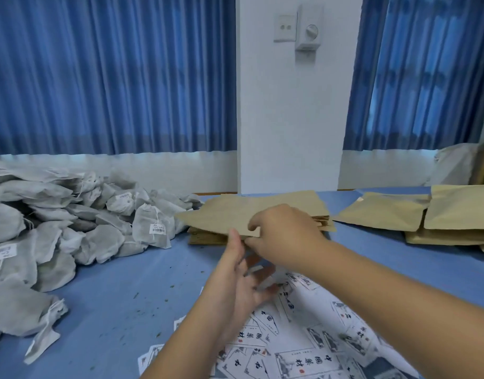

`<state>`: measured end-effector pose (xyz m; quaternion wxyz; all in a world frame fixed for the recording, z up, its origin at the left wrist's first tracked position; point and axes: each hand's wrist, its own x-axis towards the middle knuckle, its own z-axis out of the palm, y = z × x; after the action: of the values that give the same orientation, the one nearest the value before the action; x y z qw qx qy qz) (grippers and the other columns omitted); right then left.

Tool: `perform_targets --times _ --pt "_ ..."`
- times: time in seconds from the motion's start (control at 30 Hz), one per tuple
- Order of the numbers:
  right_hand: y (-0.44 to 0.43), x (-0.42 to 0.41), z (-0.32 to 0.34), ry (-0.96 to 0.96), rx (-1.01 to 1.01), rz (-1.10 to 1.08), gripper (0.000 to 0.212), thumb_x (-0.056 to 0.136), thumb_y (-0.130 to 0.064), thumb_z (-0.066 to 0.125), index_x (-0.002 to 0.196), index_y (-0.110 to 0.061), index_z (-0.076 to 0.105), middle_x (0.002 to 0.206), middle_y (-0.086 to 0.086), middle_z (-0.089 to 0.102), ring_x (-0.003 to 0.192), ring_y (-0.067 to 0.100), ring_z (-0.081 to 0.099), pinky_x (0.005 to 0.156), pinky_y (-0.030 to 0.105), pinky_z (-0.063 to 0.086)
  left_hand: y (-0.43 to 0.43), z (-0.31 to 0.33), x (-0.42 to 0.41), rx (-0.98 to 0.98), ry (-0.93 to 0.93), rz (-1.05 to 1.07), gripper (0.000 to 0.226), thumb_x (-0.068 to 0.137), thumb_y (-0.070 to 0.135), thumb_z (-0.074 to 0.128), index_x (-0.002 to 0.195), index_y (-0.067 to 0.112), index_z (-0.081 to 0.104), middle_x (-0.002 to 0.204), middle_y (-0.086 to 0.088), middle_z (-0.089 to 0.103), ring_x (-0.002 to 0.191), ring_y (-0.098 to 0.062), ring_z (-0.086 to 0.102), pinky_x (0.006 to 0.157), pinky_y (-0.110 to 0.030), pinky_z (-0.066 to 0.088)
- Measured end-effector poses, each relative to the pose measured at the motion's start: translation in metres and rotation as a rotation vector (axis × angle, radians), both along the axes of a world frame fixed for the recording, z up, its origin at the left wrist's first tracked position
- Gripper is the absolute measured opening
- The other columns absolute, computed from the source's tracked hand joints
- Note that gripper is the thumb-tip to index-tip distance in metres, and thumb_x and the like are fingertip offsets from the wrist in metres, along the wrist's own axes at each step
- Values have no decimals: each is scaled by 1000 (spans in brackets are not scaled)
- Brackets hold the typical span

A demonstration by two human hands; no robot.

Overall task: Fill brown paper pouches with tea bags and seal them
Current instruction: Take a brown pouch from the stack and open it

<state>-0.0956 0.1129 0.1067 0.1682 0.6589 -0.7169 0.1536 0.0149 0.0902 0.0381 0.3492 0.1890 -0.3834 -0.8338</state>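
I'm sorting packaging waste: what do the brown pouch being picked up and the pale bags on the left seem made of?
Brown pouch: matte kraft-like paper, dull, flat and stiff-looking where the right hand pinches its corner; any lining is hidden. Tea bags: probably thin nonwoven or filter fabric, off-white, semi-sheer with dark contents showing through, paper tags on strings.

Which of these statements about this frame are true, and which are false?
1. The right hand grips a pouch atop the stack. True.
2. The tea bags lie to the right of the stack. False: they are piled on its left.
3. The curtains are blue. True.
4. The left hand holds a tea bag. False: it is open and holds none.
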Motion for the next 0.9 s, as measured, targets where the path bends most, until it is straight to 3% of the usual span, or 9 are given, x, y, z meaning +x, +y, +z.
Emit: perform_targets --times 0.07,0.13,0.2,0.3,0.4,0.57,0.67,0.77,0.9 --pt "7 18 -3 -76 33 68 21 83 -35 60 98 -22 66 90 -1 68 88 26 62 68 32 50 5 1 1 68 100 -18 84 74 70 50 126 4 56 118 -19 64 114 -36 59 95 -63 44" --pt "13 27 -11 -128 102 171 12 84 -30 57 89 -19 59 76 -1 60 78 25 59 55 28 44 7 4 4 152 161 21 64 86 60 51 122 7 59 117 -21 66 112 -36 63 96 -60 45" --pt "19 25 -21 -232 209 253 19 83 -29 60 95 -15 59 82 1 62 79 23 60 60 31 48 5 2 7 207 90 112 43 94 42 53 113 5 61 103 -20 71 99 -32 69 83 -48 56" --pt "27 6 -36 -339 266 295 43 81 -29 66 122 -20 57 117 -5 61 103 14 58 86 28 48 0 -4 11 223 -27 196 23 101 13 42 116 -1 52 79 -25 70 68 -33 71 52 -37 58" --pt "32 -19 -48 -180 202 255 65 84 -26 62 143 -27 37 136 -6 48 123 14 45 101 30 39 -3 -8 12 173 -150 286 36 95 -6 30 129 4 39 96 -37 64 70 -42 71 48 -38 57" --pt "35 -48 -59 82 127 116 72 86 -15 56 148 -31 23 153 -2 25 139 19 25 108 36 24 -13 -14 10 71 -216 360 44 91 -11 27 126 12 41 97 -32 61 65 -39 71 46 -34 56" --pt "34 -54 -60 174 75 78 64 86 -11 53 143 -32 31 146 0 34 130 22 34 97 35 27 -15 -12 14 76 -184 321 33 92 -8 31 116 8 46 89 -28 61 50 -27 68 40 -28 52" --pt "43 -52 -52 338 66 86 55 83 -11 56 134 -28 45 117 1 49 102 22 48 75 31 30 -15 -7 19 42 -179 233 32 91 -6 35 103 16 53 70 -18 64 41 -21 59 37 -24 47" --pt "63 -30 -39 465 81 -24 65 57 -9 73 119 -25 61 90 0 54 67 18 47 48 27 28 -22 -7 26 65 -165 110 29 88 -4 36 98 18 51 61 -9 53 33 -11 34 32 -14 27"
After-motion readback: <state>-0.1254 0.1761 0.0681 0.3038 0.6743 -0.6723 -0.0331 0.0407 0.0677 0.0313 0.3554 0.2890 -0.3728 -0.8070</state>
